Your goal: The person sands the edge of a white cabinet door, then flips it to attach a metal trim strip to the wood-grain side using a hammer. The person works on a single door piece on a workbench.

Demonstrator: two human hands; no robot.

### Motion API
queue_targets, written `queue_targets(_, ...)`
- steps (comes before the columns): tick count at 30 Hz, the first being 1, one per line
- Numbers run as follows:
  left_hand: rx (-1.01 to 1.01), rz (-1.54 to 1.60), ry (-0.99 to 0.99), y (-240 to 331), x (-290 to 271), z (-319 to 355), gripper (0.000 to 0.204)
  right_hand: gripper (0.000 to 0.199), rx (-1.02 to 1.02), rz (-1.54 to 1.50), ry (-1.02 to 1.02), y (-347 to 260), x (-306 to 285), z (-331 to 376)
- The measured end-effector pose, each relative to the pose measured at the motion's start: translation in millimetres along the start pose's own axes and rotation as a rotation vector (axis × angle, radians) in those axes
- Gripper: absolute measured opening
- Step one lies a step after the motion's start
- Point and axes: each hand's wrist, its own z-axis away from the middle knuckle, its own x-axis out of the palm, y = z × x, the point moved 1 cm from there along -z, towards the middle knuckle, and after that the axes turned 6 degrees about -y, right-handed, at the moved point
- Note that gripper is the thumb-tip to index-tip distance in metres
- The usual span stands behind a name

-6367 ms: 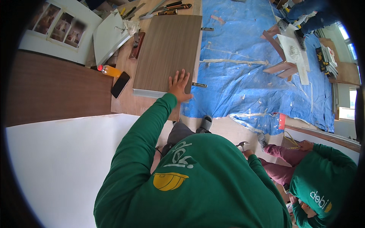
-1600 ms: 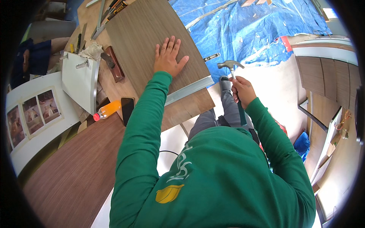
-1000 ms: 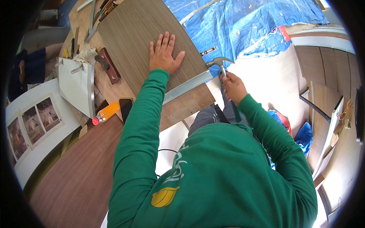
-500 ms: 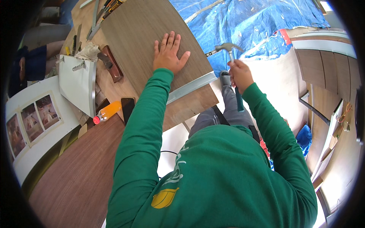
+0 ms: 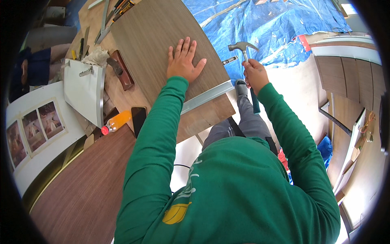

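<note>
My left hand (image 5: pixel 185 63) lies flat with fingers spread on a brown wood-grain board (image 5: pixel 156 30). A pale metal strip (image 5: pixel 207 97) runs along the board's near edge, just below that hand. Off the board's right side, my right hand (image 5: pixel 256 75) grips a claw hammer (image 5: pixel 244 48) around its shaft. The metal head points up and away, and the dark teal handle end hangs below my fist. Between the hammer and the board, a small black-and-silver piece (image 5: pixel 230 60) sticks out at the board's edge; its kind is unclear.
Left of the board lie a wooden hand plane (image 5: pixel 123 73), a phone (image 5: pixel 139 118) and an orange drink bottle (image 5: pixel 118 121). Hand tools (image 5: pixel 118 10) sit at the far end. A blue tarp (image 5: pixel 260 24) covers the floor ahead. Another person's arm (image 5: pixel 24 71) shows far left.
My right hand has lifted the hammer slightly, and its head has turned a little. The view has shifted a bit. My left hand stays flat on the board.
</note>
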Motion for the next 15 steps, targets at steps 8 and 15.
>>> queue_targets(8,-0.002,-0.012,-0.014,0,1,1,0.080,0.019,0.036,0.032,-0.053,4,6,-12)
queue_targets(15,-0.003,-0.011,-0.020,1,-2,0,0.080,0.018,0.079,0.177,-0.056,-2,14,-12)
